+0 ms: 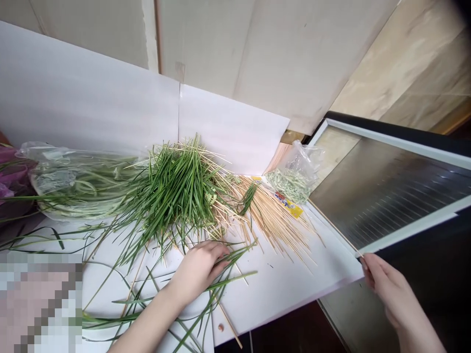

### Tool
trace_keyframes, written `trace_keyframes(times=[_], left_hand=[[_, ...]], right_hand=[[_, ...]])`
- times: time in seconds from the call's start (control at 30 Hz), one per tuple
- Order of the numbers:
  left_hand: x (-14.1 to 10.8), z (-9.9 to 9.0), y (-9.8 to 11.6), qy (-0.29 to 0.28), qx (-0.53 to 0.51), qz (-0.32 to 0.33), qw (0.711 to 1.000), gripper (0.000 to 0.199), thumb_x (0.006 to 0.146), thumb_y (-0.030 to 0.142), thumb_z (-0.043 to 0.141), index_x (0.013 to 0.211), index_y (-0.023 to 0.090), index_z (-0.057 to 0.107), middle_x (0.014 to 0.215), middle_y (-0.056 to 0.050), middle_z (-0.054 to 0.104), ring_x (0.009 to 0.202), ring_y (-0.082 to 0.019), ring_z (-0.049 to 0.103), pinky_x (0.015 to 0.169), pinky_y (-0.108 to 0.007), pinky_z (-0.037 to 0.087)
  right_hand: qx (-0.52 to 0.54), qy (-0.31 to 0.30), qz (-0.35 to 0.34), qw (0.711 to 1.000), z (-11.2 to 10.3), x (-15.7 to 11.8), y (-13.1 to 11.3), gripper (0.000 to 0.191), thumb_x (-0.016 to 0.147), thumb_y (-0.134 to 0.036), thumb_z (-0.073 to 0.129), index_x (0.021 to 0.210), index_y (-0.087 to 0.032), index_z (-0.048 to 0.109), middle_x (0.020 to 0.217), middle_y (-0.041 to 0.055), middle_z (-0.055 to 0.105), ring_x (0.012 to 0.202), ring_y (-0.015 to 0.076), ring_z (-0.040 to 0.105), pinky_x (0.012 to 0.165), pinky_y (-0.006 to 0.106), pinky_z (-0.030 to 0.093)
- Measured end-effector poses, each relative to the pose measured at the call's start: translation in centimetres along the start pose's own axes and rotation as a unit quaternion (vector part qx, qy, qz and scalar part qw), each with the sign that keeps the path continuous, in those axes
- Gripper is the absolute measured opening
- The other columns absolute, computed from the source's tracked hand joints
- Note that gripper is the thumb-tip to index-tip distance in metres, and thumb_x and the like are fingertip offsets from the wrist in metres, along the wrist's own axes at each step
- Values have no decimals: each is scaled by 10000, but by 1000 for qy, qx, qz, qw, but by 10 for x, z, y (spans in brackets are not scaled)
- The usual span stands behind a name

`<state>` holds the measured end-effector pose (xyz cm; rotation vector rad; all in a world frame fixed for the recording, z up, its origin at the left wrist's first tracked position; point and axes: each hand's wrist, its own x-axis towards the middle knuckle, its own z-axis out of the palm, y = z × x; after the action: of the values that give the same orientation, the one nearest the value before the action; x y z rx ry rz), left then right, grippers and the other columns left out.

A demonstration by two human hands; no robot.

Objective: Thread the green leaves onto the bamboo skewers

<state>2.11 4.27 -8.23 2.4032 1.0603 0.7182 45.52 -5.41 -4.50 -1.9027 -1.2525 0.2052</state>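
In the head view my left hand [204, 264] is low over the white table, its fingers closed on a few long green chive leaves [241, 251]. Their ends stick out to the right past the fingertips. My right hand [384, 284] is out beyond the table's right edge, pinching one end of a thin wooden skewer [336, 228]. The skewer slants up and left from the fingertips, in front of the framed panel. Behind my left hand lies a large heap of green chives [180, 189]. A pile of loose wooden skewers [277, 223] spreads to its right.
A clear plastic bag with pale green stems [84, 186] lies at the left. Another with chopped pale green pieces [292, 184] stands at the back right. The framed ribbed panel [397, 186] borders the table's right. Loose leaves [136, 318] are scattered in front.
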Motion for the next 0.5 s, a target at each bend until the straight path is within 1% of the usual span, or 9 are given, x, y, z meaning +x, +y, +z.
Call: trace_keyframes(times=[0.07, 0.1, 0.17, 0.23, 0.27, 0.33, 0.4, 0.43, 0.5], left_hand=[[0, 2, 1, -3, -5, 2, 1000, 188, 931, 291, 529, 1062, 232, 651, 1051, -66, 710, 996, -249, 650, 894, -380, 498], [0, 3, 2, -3, -9, 1, 1000, 198, 932, 296, 524, 1069, 235, 653, 1057, -67, 710, 998, -249, 651, 895, -381, 498], [1, 4, 2, 0, -29, -3, 1000, 213, 935, 316, 519, 1066, 236, 666, 1070, -71, 712, 1004, -249, 648, 900, -383, 494], [2, 5, 3, 7, -80, -14, 997, 224, 928, 352, 536, 1048, 230, 680, 1025, -69, 716, 961, -236, 650, 879, -369, 496], [3, 4, 5, 13, -122, -25, 992, 239, 915, 376, 560, 1057, 226, 682, 978, -62, 714, 914, -223, 650, 848, -354, 501], [3, 2, 7, 29, -240, -57, 969, 337, 879, 419, 618, 1143, 213, 659, 894, -40, 687, 814, -188, 633, 775, -317, 503], [4, -1, 10, 55, -372, -88, 922, 480, 851, 445, 655, 1260, 200, 598, 858, -26, 656, 735, -155, 599, 706, -286, 494], [4, -3, 11, 71, -430, -99, 895, 510, 848, 448, 659, 1284, 196, 580, 845, -22, 645, 707, -142, 583, 675, -272, 486], [4, -6, 11, 102, -508, -119, 847, 423, 858, 450, 649, 1182, 178, 632, 774, -8, 621, 628, -114, 542, 602, -241, 457]], right_hand=[[187, -49, 29, 981, 17, -27, -11, 421, 957, -549, 496, 671, -245, 434, 581, -33, 377, 462, 147, 332, 442, 272, 281], [248, -61, 29, 966, 28, -38, -19, 393, 962, -534, 511, 700, -246, 456, 586, -36, 368, 475, 146, 315, 458, 275, 286], [325, -101, 25, 940, 52, -57, -36, 276, 961, -511, 540, 841, -262, 528, 560, -54, 330, 475, 146, 285, 461, 268, 275], [369, -125, 13, 921, 74, -68, -53, 233, 970, -511, 524, 963, -279, 526, 548, -71, 298, 467, 144, 254, 466, 262, 262], [364, -138, 9, 921, 83, -72, -61, 228, 984, -508, 504, 982, -280, 518, 548, -70, 326, 470, 144, 259, 472, 259, 262], [311, -226, -10, 923, 98, -76, -75, 230, 1013, -467, 475, 941, -255, 526, 589, -40, 456, 531, 156, 354, 530, 268, 310], [254, -352, -49, 900, 108, -78, -87, 234, 1032, -411, 439, 929, -231, 548, 634, -21, 537, 585, 161, 413, 579, 272, 344], [229, -397, -67, 886, 112, -78, -91, 237, 1037, -380, 419, 927, -222, 558, 644, -19, 552, 599, 161, 430, 592, 270, 355], [189, -438, -96, 874, 117, -80, -97, 243, 1039, -322, 386, 920, -213, 568, 657, -23, 559, 619, 160, 459, 611, 262, 370]])
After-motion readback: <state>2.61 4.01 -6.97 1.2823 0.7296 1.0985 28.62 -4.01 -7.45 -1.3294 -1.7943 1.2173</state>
